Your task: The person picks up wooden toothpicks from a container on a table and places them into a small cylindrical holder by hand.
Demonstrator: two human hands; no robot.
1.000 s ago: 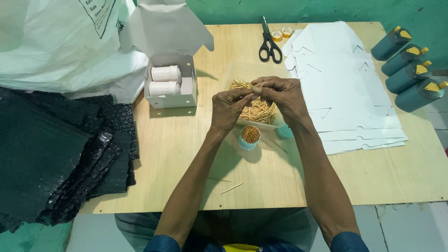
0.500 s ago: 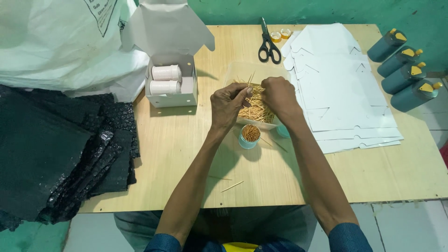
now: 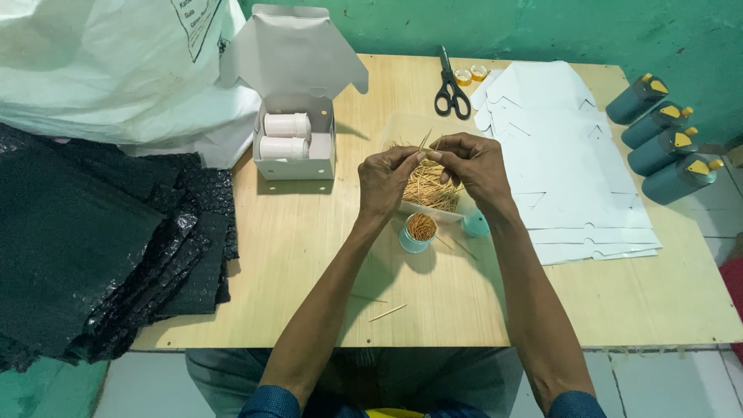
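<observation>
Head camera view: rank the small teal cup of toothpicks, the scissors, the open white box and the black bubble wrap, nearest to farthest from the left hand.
From the left hand:
1. Teal cup of toothpicks, just below the hand, toward the person.
2. Open white box, to the left.
3. Scissors, at the far edge; nearly level with the box, too close to call.
4. Black bubble wrap, far left, plainly farthest.

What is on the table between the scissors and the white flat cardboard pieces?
In the head view, two small yellow caps lie between the scissors and the flat white cardboard sheets, near the table's far edge.
</observation>
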